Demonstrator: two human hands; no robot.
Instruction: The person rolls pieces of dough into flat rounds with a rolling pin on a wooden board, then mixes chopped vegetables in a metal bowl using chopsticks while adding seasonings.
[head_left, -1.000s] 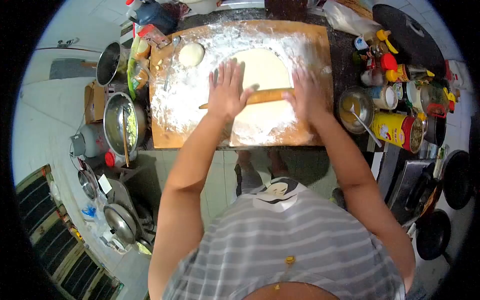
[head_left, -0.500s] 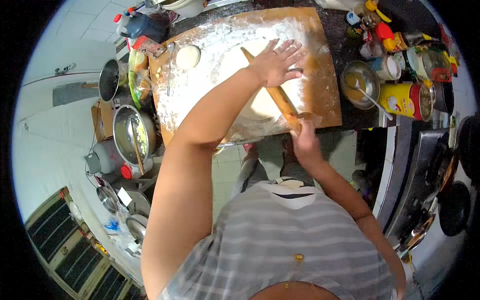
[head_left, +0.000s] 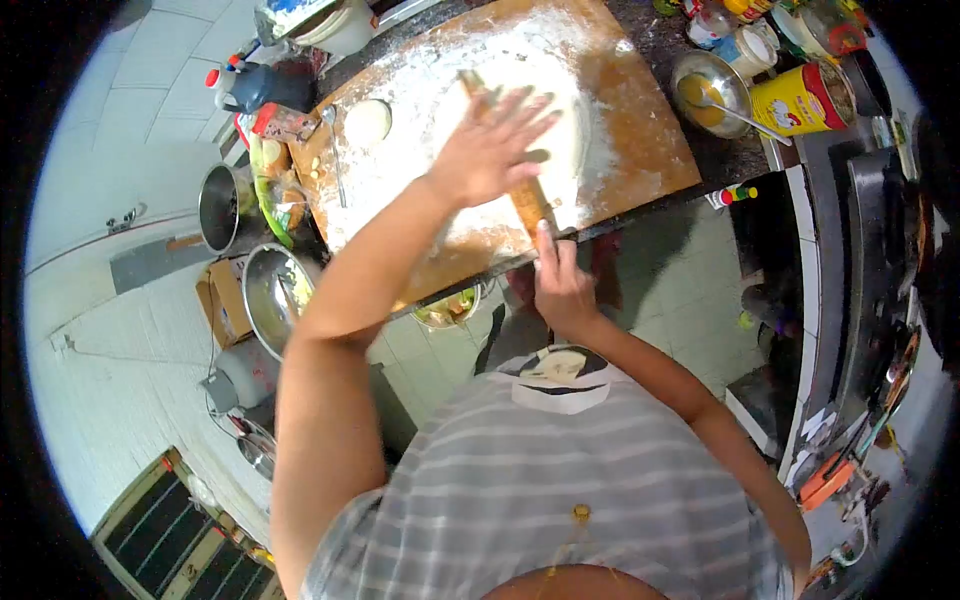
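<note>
Currently, your rolling pin [head_left: 531,205] lies over the dough sheet [head_left: 566,140], its long axis slanting from far left to near right; your right grip [head_left: 564,288] holds the near end; your left grip [head_left: 485,152], fingers wide, covers its middle.

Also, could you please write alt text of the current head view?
A person's spread left hand lies over a wooden rolling pin on a dough sheet, while the right hand holds the pin's near end. A smaller dough round lies on the floured board.
</note>
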